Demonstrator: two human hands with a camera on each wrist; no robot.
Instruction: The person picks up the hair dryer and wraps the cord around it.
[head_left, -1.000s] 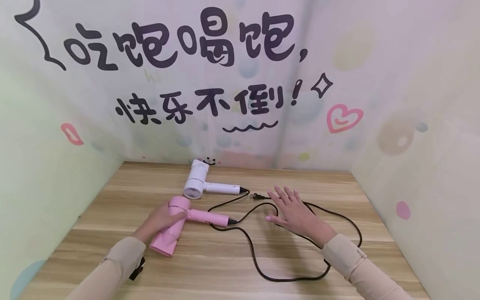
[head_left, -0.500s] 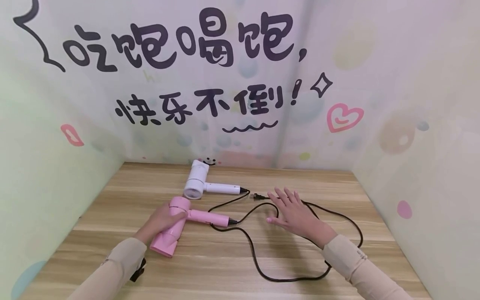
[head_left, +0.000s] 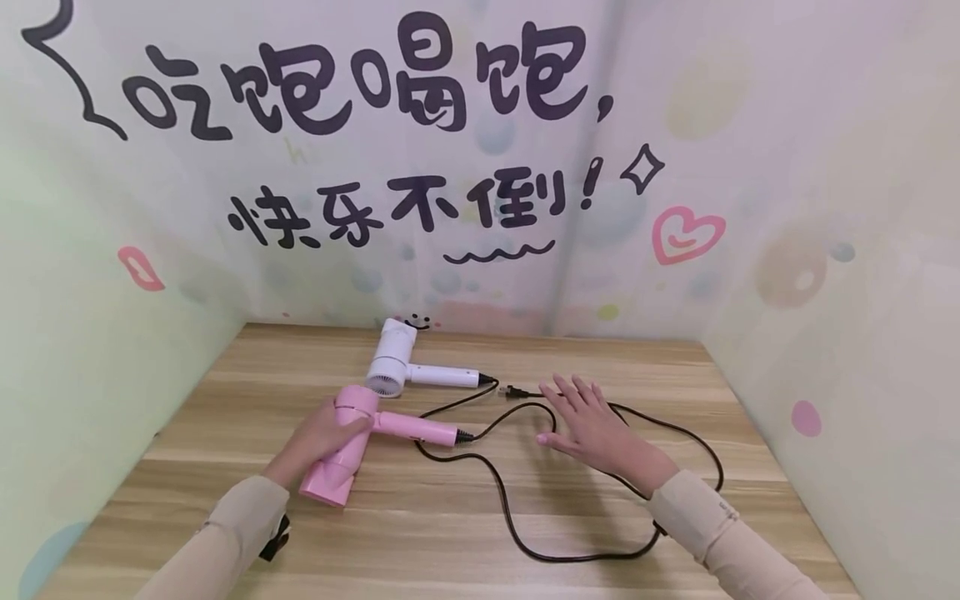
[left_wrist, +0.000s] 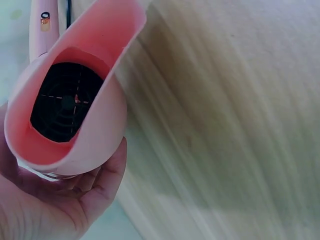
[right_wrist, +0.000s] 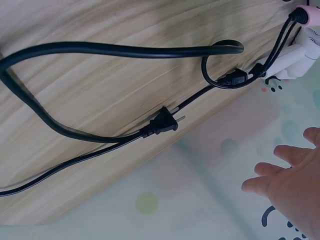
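Note:
My left hand [head_left: 322,437] grips the barrel of a pink hair dryer [head_left: 351,454], with its handle pointing right. In the left wrist view, the fingers curl round the far end of the pink dryer [left_wrist: 102,122], whose flat nozzle faces the camera with a dark grille inside. Close behind lies a white hair dryer [head_left: 390,358], its handle also to the right. My right hand [head_left: 596,429] is held with fingers spread above the black cords [head_left: 506,500], holding nothing. Near its fingertips is a black two-pin plug [head_left: 513,392]; a second plug [right_wrist: 164,121] shows in the right wrist view.
The wooden table [head_left: 420,533] is walled in at the back and both sides by printed panels with lettering [head_left: 450,200]. A long cord loop spreads over the table's right half, partly beneath the right forearm [head_left: 697,517].
The pink hair dryer, in my left hand's grip, has shifted slightly upward in the head view. My right hand stays nearly where it was, fingers spread. The white dryer has not moved.

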